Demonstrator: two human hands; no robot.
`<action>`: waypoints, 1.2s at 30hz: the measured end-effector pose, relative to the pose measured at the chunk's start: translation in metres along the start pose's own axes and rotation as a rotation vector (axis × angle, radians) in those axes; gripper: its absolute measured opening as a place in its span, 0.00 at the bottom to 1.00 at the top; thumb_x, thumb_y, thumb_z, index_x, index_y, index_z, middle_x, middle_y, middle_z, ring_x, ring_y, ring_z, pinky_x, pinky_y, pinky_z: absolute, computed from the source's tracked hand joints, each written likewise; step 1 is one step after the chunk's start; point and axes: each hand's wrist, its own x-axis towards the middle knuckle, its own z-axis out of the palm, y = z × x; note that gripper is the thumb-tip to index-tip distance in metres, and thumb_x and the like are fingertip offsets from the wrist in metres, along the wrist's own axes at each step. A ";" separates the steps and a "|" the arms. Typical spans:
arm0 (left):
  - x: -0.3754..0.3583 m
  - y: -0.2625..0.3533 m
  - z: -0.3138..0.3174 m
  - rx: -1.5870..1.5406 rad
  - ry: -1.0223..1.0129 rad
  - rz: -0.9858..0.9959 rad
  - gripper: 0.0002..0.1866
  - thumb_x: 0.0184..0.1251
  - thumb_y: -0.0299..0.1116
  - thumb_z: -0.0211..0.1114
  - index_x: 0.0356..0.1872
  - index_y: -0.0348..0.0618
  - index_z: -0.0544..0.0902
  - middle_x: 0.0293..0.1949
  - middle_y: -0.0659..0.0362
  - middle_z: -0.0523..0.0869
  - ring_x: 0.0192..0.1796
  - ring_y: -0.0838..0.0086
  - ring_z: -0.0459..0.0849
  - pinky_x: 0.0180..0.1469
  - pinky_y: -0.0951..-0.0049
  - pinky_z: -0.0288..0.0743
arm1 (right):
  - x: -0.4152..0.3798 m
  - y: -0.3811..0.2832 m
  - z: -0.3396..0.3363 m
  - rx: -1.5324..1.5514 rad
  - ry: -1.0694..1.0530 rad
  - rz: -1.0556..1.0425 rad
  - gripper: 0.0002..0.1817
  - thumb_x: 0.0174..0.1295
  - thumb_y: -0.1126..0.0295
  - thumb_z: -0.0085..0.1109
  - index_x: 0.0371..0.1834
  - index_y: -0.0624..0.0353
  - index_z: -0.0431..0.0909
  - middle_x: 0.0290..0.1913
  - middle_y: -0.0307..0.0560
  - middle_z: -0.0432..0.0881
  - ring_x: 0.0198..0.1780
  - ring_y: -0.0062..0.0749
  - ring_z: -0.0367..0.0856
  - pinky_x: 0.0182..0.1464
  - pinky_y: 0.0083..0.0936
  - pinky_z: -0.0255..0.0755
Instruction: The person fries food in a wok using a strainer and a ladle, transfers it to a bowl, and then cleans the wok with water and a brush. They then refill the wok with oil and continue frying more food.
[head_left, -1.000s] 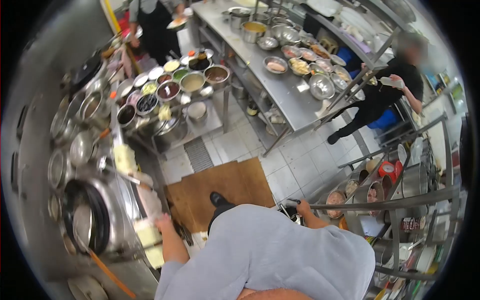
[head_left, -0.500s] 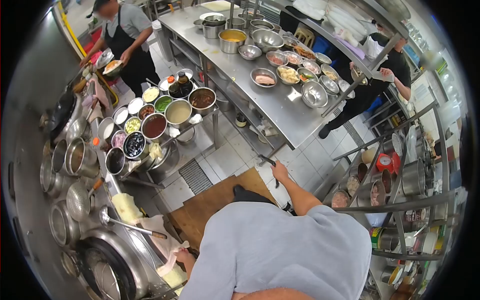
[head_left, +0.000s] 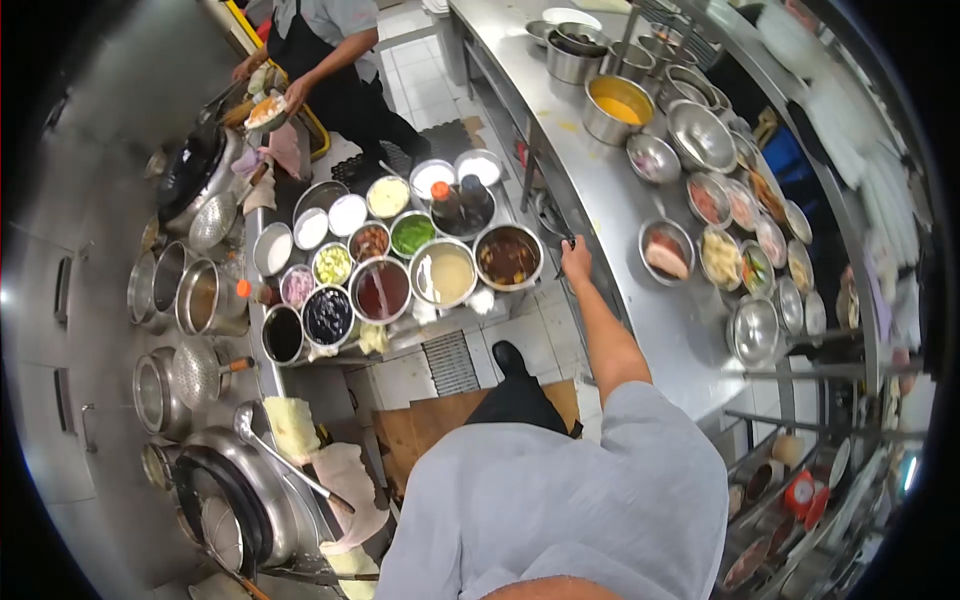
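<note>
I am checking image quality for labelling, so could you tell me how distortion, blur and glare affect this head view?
Head view: strong fisheye bends the steel counter into a curve, with black corners; the right edge smears with blur near the shelves; soft glare on the left steel wall; the right hand and sauce bowls stay sharp.

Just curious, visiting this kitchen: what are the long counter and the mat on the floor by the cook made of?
The long counter looks like brushed stainless steel: grey, with dull reflections. The floor mat seems to be plain cardboard or thin board: flat, matte brown. The right hand reaches toward the counter's edge.
</note>
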 end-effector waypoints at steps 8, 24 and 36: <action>-0.062 0.114 0.099 0.303 -0.020 0.105 0.22 0.67 0.32 0.56 0.62 0.44 0.69 0.42 0.57 0.80 0.38 0.69 0.81 0.31 0.69 0.78 | 0.244 0.014 0.191 0.314 0.079 -0.123 0.19 0.64 0.62 0.58 0.54 0.59 0.70 0.29 0.46 0.78 0.25 0.26 0.81 0.25 0.23 0.73; -0.078 0.137 0.129 0.265 0.040 -0.128 0.22 0.67 0.30 0.56 0.63 0.45 0.69 0.41 0.55 0.83 0.36 0.70 0.85 0.27 0.70 0.81 | 0.371 0.001 0.236 0.072 0.212 -0.253 0.26 0.64 0.53 0.55 0.58 0.62 0.73 0.55 0.61 0.79 0.58 0.50 0.77 0.56 0.39 0.71; -0.105 0.018 0.148 0.045 0.300 0.146 0.18 0.68 0.42 0.57 0.49 0.39 0.81 0.30 0.56 0.85 0.30 0.73 0.84 0.34 0.73 0.79 | -0.025 0.194 0.102 -0.320 -1.212 0.138 0.18 0.64 0.58 0.48 0.47 0.60 0.73 0.36 0.51 0.78 0.37 0.40 0.79 0.34 0.41 0.74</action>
